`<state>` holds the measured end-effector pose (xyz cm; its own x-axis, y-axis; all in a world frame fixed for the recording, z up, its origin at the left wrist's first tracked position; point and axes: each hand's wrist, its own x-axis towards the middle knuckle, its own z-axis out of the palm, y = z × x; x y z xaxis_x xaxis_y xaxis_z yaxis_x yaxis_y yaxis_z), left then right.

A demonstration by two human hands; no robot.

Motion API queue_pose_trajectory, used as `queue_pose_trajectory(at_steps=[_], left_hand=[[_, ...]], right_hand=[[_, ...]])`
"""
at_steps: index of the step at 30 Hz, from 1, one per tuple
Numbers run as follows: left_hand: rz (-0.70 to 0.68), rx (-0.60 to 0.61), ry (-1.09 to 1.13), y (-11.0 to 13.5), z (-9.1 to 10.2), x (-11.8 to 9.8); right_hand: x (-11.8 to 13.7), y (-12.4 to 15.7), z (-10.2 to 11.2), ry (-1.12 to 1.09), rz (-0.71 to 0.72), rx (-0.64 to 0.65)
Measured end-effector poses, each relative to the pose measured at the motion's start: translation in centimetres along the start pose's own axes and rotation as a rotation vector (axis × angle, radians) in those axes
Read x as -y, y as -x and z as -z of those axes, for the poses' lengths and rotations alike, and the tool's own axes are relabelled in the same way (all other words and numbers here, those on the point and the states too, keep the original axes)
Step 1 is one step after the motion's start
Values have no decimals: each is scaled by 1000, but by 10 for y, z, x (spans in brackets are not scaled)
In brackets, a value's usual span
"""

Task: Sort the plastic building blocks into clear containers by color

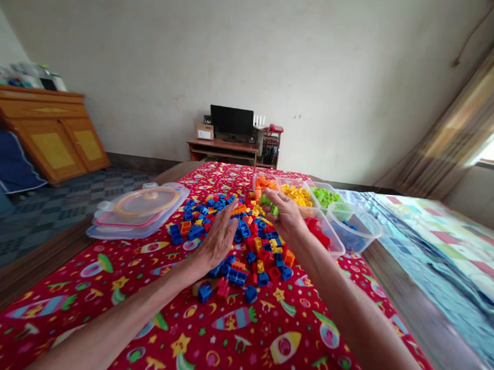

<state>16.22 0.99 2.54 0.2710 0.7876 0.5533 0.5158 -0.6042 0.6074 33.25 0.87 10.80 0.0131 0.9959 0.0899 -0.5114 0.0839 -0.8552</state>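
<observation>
My right hand [286,211] is closed around several green toy bricks [271,203], held at the far right of the brick heap, close to the containers. My left hand [219,238] rests over the heap of mixed blue, red, orange and yellow bricks [238,275], fingers stretched out and holding nothing. Beside my right hand, a clear divided box [338,247] has orange, yellow, green and red bricks in separate compartments. Touching its right side, a round clear tub [372,229] contains a few blue bricks.
Clear plastic lids [102,227] lie stacked at the table's left edge. A red patterned cloth [204,338] covers the table. To the right is a bed [447,264]; beyond the table's far end stands a desk [222,145] with a monitor [231,121]. A wooden cabinet [49,134] stands left.
</observation>
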Motion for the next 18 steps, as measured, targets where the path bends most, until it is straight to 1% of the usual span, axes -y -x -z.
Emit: queue_pose_trajectory(at_steps=[2, 4, 6, 8, 10, 12, 13, 14, 15, 18], left_hand=[[-18, -12, -45, -2, 0, 10], [-54, -36, -98, -6, 0, 18], [-88, -49, -154, -9, 0, 25], [-121, -56, -198, -12, 0, 29], [-151, -61, -230, -14, 0, 32], [-176, -66, -255, -14, 1, 35], [-187, -70, -266, -14, 1, 37], [-195, -73, -277, -14, 1, 39], [-200, -76, -290, -14, 1, 42], [-203, -84, -331, -13, 1, 48]], right_hand=[[34, -14, 19, 105, 72, 10], [66, -31, 47, 195, 144, -30], [92, -51, 82, 247, 211, -144], [110, -72, 121, 336, 263, -279], [119, -91, 158, 436, 275, -454], [122, -107, 186, 514, 288, -624], [122, -114, 196, 540, 278, -684], [122, -121, 204, 568, 246, -717], [122, -127, 209, 618, 187, -721], [123, -141, 217, 823, -40, -657]])
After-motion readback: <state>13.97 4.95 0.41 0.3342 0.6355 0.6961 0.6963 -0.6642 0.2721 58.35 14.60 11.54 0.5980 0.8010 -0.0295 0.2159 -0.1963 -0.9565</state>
